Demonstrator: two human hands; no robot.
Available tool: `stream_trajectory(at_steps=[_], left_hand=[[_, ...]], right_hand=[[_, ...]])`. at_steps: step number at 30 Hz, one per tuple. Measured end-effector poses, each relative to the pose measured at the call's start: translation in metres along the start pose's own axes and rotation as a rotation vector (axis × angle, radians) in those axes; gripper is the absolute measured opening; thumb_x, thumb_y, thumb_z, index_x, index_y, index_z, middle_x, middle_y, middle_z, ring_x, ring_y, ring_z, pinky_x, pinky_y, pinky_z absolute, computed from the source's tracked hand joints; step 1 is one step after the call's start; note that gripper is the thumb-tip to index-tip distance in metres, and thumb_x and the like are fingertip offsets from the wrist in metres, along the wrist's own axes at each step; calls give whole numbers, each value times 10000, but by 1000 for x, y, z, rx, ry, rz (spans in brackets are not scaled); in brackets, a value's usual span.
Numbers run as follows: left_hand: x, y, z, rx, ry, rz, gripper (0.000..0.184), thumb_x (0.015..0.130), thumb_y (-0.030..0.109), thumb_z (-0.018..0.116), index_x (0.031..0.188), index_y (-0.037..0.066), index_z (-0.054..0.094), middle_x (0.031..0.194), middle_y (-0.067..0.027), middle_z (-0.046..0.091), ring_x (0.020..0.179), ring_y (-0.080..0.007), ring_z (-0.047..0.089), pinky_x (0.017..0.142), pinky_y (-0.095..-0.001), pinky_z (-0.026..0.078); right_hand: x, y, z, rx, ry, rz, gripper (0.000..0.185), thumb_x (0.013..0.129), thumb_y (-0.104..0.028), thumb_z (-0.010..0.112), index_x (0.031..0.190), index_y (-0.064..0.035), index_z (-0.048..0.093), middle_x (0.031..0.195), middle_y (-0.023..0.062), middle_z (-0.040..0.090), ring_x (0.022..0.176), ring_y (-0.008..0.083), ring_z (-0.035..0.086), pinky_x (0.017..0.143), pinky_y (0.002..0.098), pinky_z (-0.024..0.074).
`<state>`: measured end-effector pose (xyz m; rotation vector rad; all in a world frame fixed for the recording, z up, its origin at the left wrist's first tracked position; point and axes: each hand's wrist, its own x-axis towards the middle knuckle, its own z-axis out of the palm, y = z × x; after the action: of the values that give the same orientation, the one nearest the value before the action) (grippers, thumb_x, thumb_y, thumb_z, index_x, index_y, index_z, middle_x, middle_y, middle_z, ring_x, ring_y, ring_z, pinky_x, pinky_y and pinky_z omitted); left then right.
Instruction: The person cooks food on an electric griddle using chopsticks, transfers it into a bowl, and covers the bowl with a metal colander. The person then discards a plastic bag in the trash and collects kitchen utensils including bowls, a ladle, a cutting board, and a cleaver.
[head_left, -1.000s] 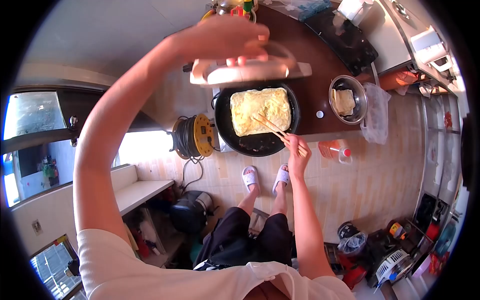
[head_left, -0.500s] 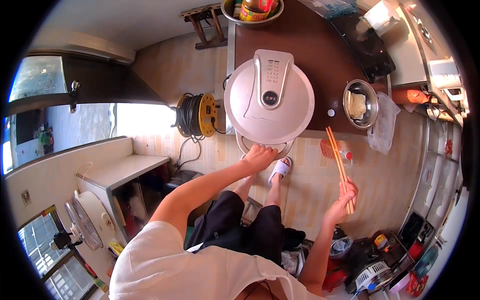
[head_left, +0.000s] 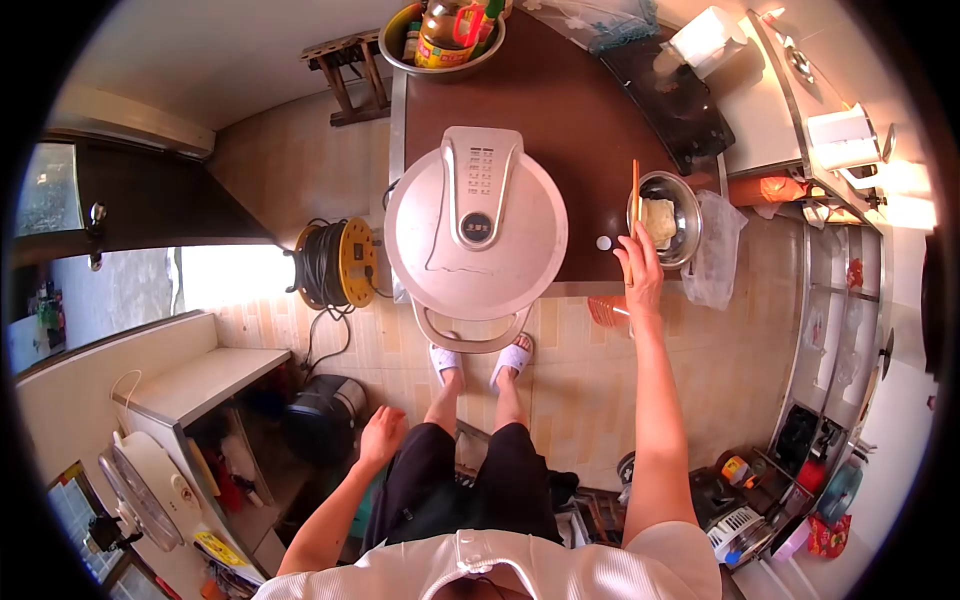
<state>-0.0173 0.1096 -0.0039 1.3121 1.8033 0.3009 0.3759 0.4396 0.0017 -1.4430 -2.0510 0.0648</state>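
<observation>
My right hand (head_left: 641,272) is closed around a pair of wooden chopsticks (head_left: 636,195), which point up along the left rim of a metal bowl (head_left: 690,202). In the bowl lies pale, flat food that looks like pancake or dough (head_left: 658,222). Down by my left thigh, my left hand (head_left: 383,434) hangs with nothing in it, its fingers loosely extended. Between my hands stands a round, pinkish electric griddle (head_left: 540,210), lid down. Its loop handle (head_left: 475,345) juts over the counter's front edge, and neither hand touches it.
On the brown counter (head_left: 560,110) are a white round cap (head_left: 603,243), a basin of bottles (head_left: 430,70) and a black panel (head_left: 680,100). A plastic bag (head_left: 712,260) hangs beside the bowl. A yellow cable reel (head_left: 356,262) stands on the floor at left.
My left hand has let go of the griddle handle and dropped back to my left side. My right hand has carried the chopsticks forward to the metal bowl. The view has shifted right.
</observation>
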Motion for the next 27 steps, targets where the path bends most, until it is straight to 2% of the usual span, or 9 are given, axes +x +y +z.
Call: stream_trajectory(at_steps=[3,5,7,11,12,18,21,24,27], left_hand=[[-43,-43,23,15,-64,-192,137,793,130,540,905,58,572,880,-124,578,792,-291,594,680,-367,479],[-67,-68,41,-102,-173,-492,153,782,155,564,901,70,609,858,-113,628,808,-253,614,712,-338,480],[-80,-71,49,-89,-146,-543,160,788,160,561,909,74,619,834,-102,641,796,-231,624,712,-326,481],[-86,-62,60,-226,-88,-608,173,799,177,557,920,69,616,828,-83,648,769,-190,624,712,-301,474],[-83,-62,63,-264,-69,-608,178,801,184,557,923,68,615,826,-80,649,761,-183,623,713,-295,472],[-61,-52,99,-257,-127,-563,228,820,237,536,928,54,617,905,-122,636,854,-240,607,764,-326,465],[-47,-23,103,-31,-318,-432,348,825,328,532,1020,46,591,1064,-149,588,1001,-284,550,843,-371,431],[-59,-18,133,47,-650,-491,695,803,544,482,1284,52,386,1285,-221,406,1201,-328,390,983,-391,335],[-63,14,154,229,-644,-574,863,737,646,488,1388,159,199,1401,-225,210,1265,-458,228,978,-600,232]], right_hand=[[5,63,-4,-123,-57,-67,248,709,-73,692,939,-69,598,1210,99,497,954,271,578,754,357,511],[3,100,-1,-192,-93,-78,245,713,-99,690,938,-75,597,1227,88,482,986,267,566,765,358,510],[-1,124,2,-253,-113,-99,240,715,-107,689,935,-80,597,1233,83,477,1001,261,561,764,352,513],[-7,123,-7,-216,-373,-73,527,672,-178,731,1135,-50,514,1337,132,346,1187,296,411,962,362,395],[-11,125,-8,-196,-500,-25,700,639,-185,755,1238,-38,423,1379,153,264,1264,303,302,1036,365,305],[-20,135,-7,-300,-680,-79,867,613,-87,749,1337,-63,274,1424,127,173,1318,286,203,1067,401,250],[-23,111,-35,-343,-719,4,905,631,-71,733,1367,-78,205,1435,123,155,1332,282,166,1070,450,211],[-60,70,-60,-127,-517,226,893,653,-64,717,1378,-106,196,1441,136,141,1338,289,150,1062,483,187],[-169,20,-74,174,-690,388,810,695,-177,709,1354,-85,249,1398,232,184,1279,380,232,1036,484,228]])
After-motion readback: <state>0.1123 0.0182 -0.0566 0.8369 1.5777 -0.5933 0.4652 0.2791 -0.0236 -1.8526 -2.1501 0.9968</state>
